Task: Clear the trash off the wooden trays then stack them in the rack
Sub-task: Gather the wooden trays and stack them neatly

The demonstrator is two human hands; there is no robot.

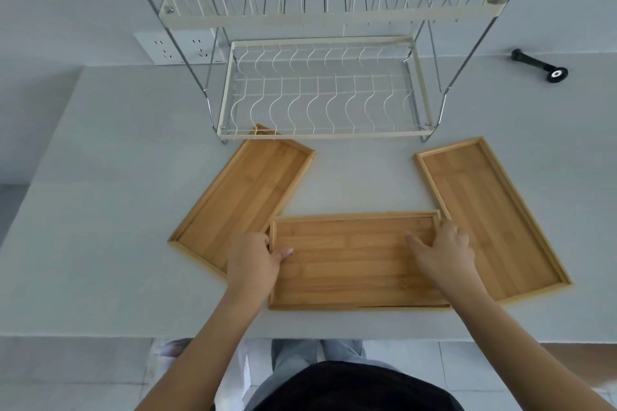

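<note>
Three bare wooden trays lie on the grey table. The middle tray (350, 264) lies crosswise near the front edge. My left hand (253, 260) grips its left end, thumb inside the rim. My right hand (444, 253) grips its right end, thumb lying on the tray floor. A left tray (243, 197) lies angled, its far corner under the rack's front edge. A right tray (490, 210) lies angled on the other side. The white wire rack (324, 93) stands behind them, its lower shelf holding nothing. No trash shows on any tray.
The rack's upper tier (300, 15) has upright wire dividers. A black roller-like tool (541, 65) lies at the far right. A wall socket plate (177, 47) sits behind the rack at the left. A white bag (167, 349) stands on the floor below the table edge.
</note>
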